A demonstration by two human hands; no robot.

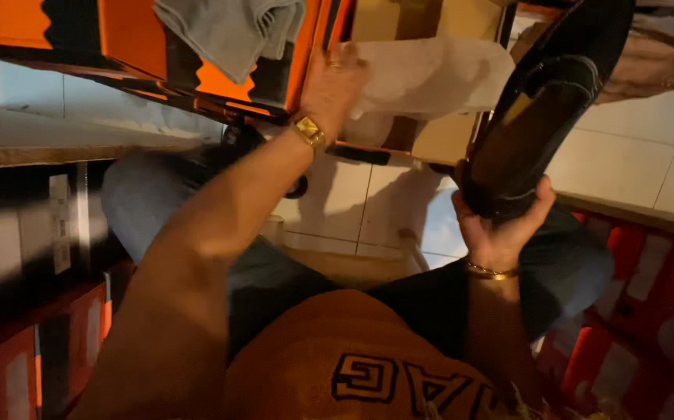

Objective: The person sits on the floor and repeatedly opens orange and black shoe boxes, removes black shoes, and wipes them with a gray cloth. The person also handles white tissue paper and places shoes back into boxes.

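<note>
1. An open orange and black shoe box (197, 62) stood at the top, with white wrapping paper (430, 74) inside.
2. At the left, a dark box (34, 233) carried a narrow white label (60, 225).
3. Below it lay orange boxes (10, 365).
4. Red boxes (640, 311) with white patches were stacked at the right.

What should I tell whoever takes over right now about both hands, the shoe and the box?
Left hand: reaching into the open orange shoebox, touching the white wrapping paper.
Right hand: gripping the heel of a dark loafer, held up beside the box.
Grey cloth lies draped over the box edge.
Done: the shoe is out of the box, in hand.
Left: the paper is still in the box; a second shoe is not visible.
</note>
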